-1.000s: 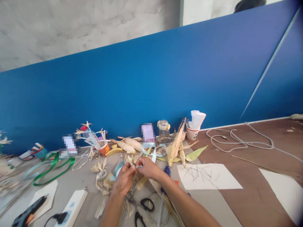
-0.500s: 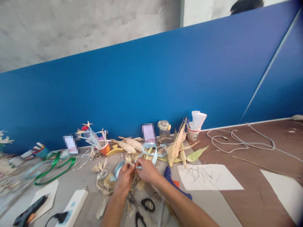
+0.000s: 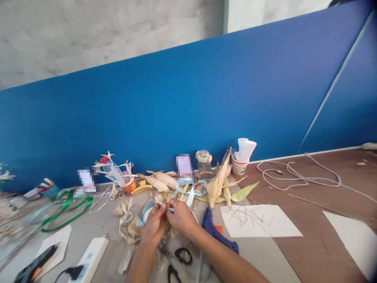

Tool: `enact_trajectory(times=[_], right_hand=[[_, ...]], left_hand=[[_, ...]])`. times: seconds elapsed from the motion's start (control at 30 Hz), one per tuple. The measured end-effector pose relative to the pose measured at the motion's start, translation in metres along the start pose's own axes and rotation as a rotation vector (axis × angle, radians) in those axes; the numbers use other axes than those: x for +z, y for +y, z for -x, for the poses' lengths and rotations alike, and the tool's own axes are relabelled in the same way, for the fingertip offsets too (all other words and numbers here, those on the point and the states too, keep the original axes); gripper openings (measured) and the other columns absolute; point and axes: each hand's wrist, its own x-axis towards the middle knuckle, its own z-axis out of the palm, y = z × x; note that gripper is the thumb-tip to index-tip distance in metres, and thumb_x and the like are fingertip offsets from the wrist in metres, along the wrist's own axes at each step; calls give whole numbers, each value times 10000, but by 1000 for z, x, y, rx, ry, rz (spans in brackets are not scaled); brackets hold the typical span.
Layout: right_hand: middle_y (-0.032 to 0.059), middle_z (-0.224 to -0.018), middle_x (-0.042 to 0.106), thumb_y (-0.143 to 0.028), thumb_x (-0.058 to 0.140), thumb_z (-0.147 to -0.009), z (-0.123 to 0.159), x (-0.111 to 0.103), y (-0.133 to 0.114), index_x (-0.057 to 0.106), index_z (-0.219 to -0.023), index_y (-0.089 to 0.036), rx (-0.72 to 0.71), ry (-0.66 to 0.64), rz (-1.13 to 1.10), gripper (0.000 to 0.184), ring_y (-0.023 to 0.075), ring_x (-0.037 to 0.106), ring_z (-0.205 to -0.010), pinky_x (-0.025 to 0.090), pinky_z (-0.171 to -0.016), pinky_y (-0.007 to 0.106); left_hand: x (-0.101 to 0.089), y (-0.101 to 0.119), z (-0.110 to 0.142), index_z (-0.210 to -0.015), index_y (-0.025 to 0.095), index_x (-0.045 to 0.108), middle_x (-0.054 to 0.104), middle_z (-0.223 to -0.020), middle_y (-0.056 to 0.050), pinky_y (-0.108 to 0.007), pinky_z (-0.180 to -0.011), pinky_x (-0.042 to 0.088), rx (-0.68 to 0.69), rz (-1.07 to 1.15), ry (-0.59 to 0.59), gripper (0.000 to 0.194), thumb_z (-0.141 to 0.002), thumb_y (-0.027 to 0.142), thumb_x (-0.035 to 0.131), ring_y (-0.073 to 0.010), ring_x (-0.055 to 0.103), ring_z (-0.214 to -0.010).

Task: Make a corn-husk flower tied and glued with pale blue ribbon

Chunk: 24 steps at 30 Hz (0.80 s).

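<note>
My left hand [image 3: 155,223] and my right hand [image 3: 180,214] meet over the cluttered middle of the table, fingers closed in a pinch. Between their fingertips runs a pale blue ribbon [image 3: 170,209], and both hands grip it. A longer loop of light blue ribbon [image 3: 191,196] arches just behind my right hand. Close by my left hand lies a blue ribbon roll [image 3: 146,212]. Dried corn husks [image 3: 129,224] lie to its left. Black-handled scissors [image 3: 183,256] rest below, between my forearms. A blue glue gun [image 3: 216,232] lies right of my right wrist.
At the back stand a clear jar [image 3: 204,163], a corn husk bundle [image 3: 219,184] and a paper cup [image 3: 240,165]. Thin sticks lie on white paper [image 3: 262,222]. To the left are a power strip [image 3: 90,261], a black glue gun [image 3: 37,264] and green ribbon [image 3: 66,210].
Both hands stay pinched on the ribbon, nearly in place, with a slight shift of the fingers. The dark shape above the partition has moved right.
</note>
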Motion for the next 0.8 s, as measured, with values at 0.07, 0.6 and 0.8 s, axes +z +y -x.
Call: enact_trajectory(times=[0.07,0.6,0.8], right_hand=[[47,-762,682,-184,501,-728,-1,1,3,624,-767,-184,17,3,-61,129,180,622,-739,403,-634,233],[-42,-598,512,-150,527,-639,-13,-3,10,518,-624,-176,40,-36,-328,32,115,489,-602,361,-563,205],[-53,-537,475,-197,506,-710,-17,-10,13,489,-561,-177,67,-90,-327,151,103,463,-554,357,-559,206]], left_hand=[[0,1,1,-690,174,615,645,-686,0,-259,-673,489,-16,13,-37,202,-568,176,776,-149,614,-676],[1,2,1,-680,158,641,648,-669,4,-254,-647,470,46,-62,-27,226,-526,205,800,-125,588,-618],[-3,-2,-4,-654,149,642,631,-661,-5,-249,-621,422,155,-241,24,242,-532,299,787,-130,551,-625]])
